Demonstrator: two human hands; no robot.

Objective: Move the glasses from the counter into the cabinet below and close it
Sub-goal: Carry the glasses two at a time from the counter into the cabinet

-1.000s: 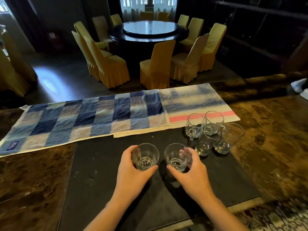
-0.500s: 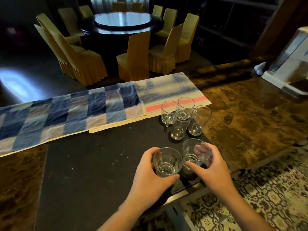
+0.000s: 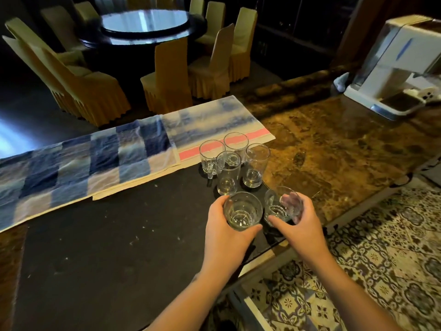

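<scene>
A person's left hand [image 3: 228,232] wraps a short glass [image 3: 243,210] and the right hand [image 3: 301,224] wraps a second tumbler [image 3: 282,204], tilted outward, both near the counter [image 3: 334,149] edge; just beyond the knuckles four more glasses [image 3: 235,161] cluster tightly; the likely risks are a knuckle clipping that cluster, the two held rims knocking together, or smooth glass slipping during the lowering; the cabinet is out of view.

Two short clear tumblers are gripped side by side: the left glass [image 3: 243,211] upright, the right glass [image 3: 282,204] tilted away rightward. Just beyond the grips, four taller clear glasses [image 3: 235,161] stand upright, clustered together on the dark counter mat.
</scene>
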